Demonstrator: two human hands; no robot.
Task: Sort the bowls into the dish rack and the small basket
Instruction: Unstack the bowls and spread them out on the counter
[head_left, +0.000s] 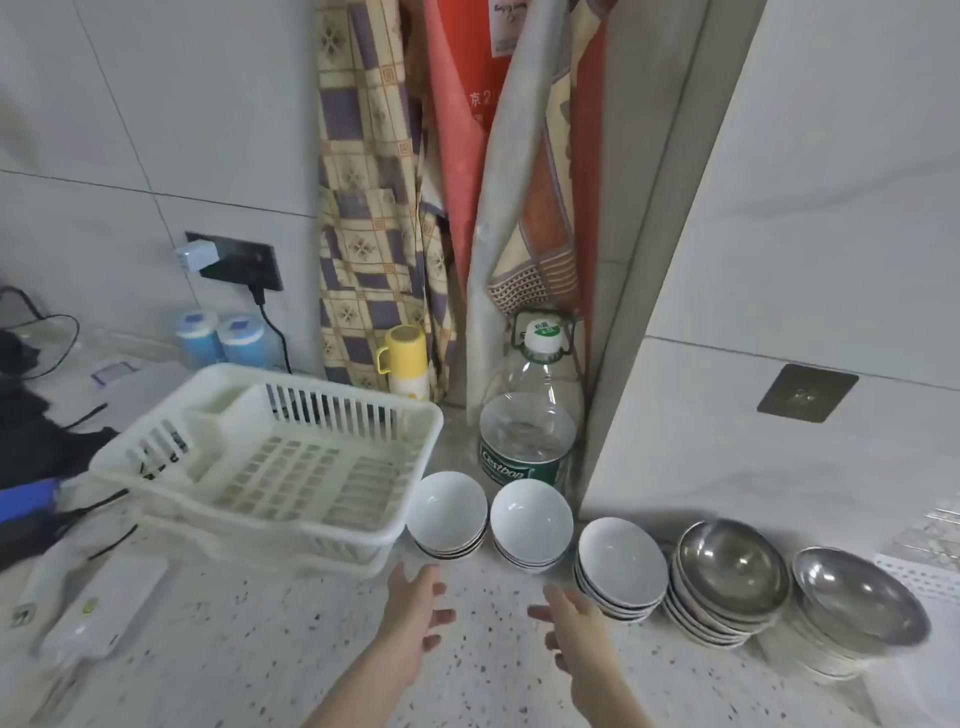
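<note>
An empty white plastic dish rack (156, 457) stands on the speckled counter at the left. To its right runs a row of bowl stacks: three stacks of white bowls (451, 512) (531, 522) (621, 569), then two stacks of steel bowls (730, 571) (860, 603). My left hand (415, 618) is open, fingers spread, just in front of the leftmost white stack. My right hand (571, 626) is open too, in front of the gap between the second and third white stacks. Neither hand touches a bowl. No small basket is in view.
A large water bottle (527, 415) stands behind the white bowls against a pillar. A yellow cup (405, 358) and two blue-lidded jars (223, 338) sit by the wall. Cables, a white power bank (104, 608) and dark objects lie at the left.
</note>
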